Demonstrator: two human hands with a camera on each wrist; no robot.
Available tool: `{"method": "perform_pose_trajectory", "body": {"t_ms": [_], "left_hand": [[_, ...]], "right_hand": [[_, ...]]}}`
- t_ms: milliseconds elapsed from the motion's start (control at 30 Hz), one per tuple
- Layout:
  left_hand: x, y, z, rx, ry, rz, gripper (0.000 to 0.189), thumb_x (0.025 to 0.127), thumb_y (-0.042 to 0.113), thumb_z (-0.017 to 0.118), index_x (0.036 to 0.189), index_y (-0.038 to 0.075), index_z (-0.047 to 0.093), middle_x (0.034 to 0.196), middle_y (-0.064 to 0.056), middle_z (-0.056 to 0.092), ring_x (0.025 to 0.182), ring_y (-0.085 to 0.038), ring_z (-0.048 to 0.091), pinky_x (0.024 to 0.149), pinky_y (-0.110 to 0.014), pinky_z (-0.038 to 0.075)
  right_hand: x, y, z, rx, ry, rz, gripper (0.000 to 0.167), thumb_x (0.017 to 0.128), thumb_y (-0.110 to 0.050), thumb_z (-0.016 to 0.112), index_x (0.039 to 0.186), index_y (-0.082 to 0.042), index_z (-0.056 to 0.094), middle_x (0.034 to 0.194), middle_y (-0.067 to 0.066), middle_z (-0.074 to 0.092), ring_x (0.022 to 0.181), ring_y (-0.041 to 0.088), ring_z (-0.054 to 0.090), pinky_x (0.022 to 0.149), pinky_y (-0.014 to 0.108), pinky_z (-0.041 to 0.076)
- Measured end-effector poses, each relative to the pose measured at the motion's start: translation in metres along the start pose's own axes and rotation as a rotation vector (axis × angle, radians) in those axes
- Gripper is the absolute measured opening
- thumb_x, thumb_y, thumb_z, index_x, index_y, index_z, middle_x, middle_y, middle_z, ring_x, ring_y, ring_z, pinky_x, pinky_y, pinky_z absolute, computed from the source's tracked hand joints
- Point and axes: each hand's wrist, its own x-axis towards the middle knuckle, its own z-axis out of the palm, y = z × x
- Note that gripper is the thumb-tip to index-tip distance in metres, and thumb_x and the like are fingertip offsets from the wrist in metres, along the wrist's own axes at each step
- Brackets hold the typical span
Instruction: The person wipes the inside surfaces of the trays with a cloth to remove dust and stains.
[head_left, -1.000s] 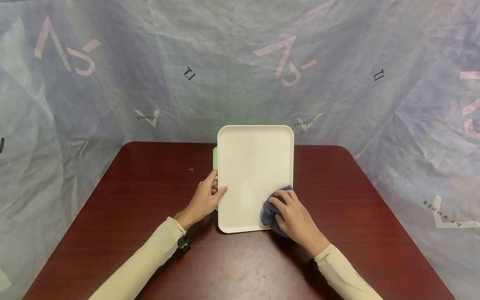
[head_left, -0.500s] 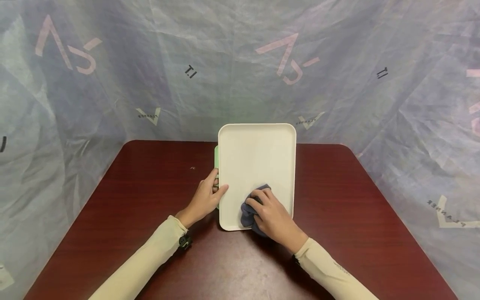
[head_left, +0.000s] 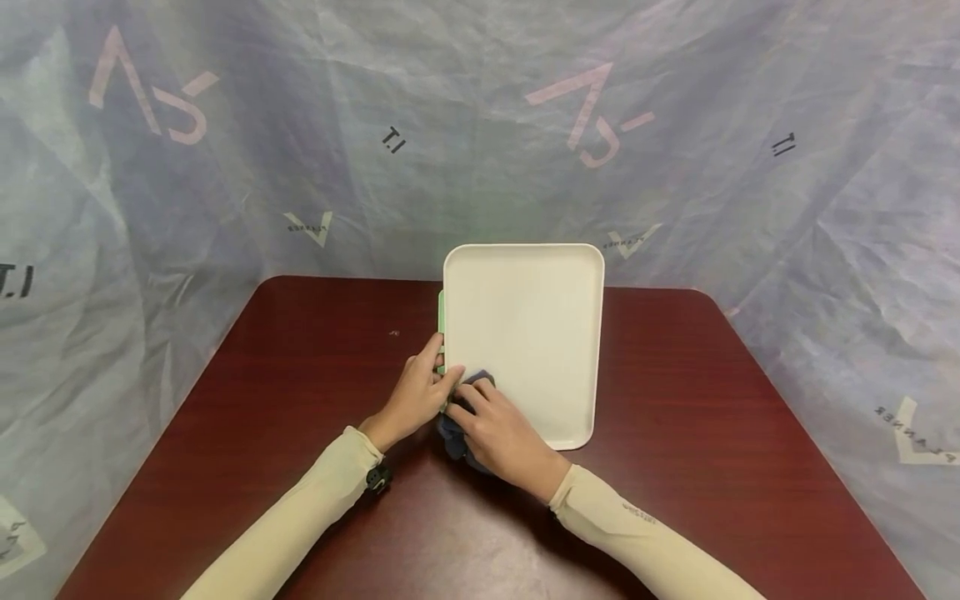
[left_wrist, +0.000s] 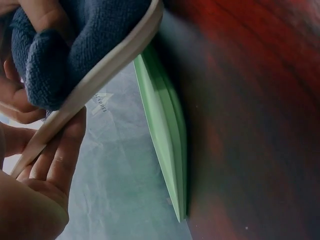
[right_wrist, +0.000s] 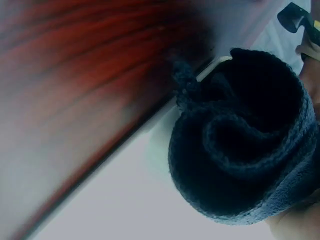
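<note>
A cream rectangular tray (head_left: 532, 333) stands propped up on its short side, inner face toward me. My left hand (head_left: 416, 387) grips its left edge, thumb on the front and fingers behind, as the left wrist view shows at the tray rim (left_wrist: 85, 95). Bunched in my right hand (head_left: 506, 433) is a dark blue terry cloth (head_left: 453, 440), pressed to the tray's lower left corner just below my left thumb. The right wrist view is largely filled by the folded cloth (right_wrist: 240, 150). The corner beneath the cloth is hidden.
Behind the cream tray are light green trays or lids (left_wrist: 162, 130), mostly hidden in the head view. All of this rests on a dark red-brown table (head_left: 315, 350), with grey printed sheeting (head_left: 480, 125) hanging around its back and sides.
My right hand has wiped the cloth leftward along the tray's bottom, from the lower right corner to the lower left. The left hand has kept its grip on the edge.
</note>
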Motion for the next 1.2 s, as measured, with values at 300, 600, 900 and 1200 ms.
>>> {"method": "perform_pose_trajectory", "body": {"t_ms": [300,600,900,1200], "left_hand": [[0.004,-0.006,0.002,0.002,0.006,0.051,0.031,0.102,0.009,0.056,0.132,0.005,0.048,0.101,-0.017,0.071,0.07,-0.02,0.072,0.056,-0.029,0.055],[0.002,-0.007,0.004,0.019,0.029,0.059,0.032,0.101,0.003,0.057,0.131,0.003,0.048,0.103,-0.021,0.07,0.078,-0.024,0.073,0.059,-0.029,0.057],[0.001,-0.004,0.002,0.013,0.017,0.02,0.034,0.102,0.006,0.056,0.134,0.006,0.047,0.107,-0.019,0.071,0.079,-0.022,0.073,0.063,-0.03,0.058],[0.0,-0.004,0.0,-0.012,0.003,0.029,0.033,0.102,0.007,0.056,0.133,0.004,0.046,0.11,-0.023,0.069,0.083,-0.028,0.073,0.064,-0.034,0.059]], "right_hand": [[-0.004,-0.001,0.0,-0.009,0.016,0.005,0.042,0.079,0.001,0.073,0.12,-0.008,0.066,0.124,0.009,0.056,0.107,0.026,0.051,0.094,0.033,0.044],[-0.008,-0.004,0.001,-0.005,-0.009,-0.013,0.041,0.077,0.001,0.074,0.116,-0.008,0.067,0.121,0.008,0.057,0.107,0.025,0.051,0.095,0.032,0.044],[-0.009,0.001,-0.002,0.008,-0.019,-0.023,0.043,0.074,0.001,0.075,0.116,-0.008,0.069,0.119,0.008,0.058,0.105,0.025,0.052,0.095,0.034,0.044],[-0.031,0.011,-0.013,0.0,-0.082,0.052,0.042,0.076,-0.003,0.082,0.115,-0.008,0.069,0.123,0.01,0.057,0.11,0.024,0.05,0.095,0.032,0.046]]}}
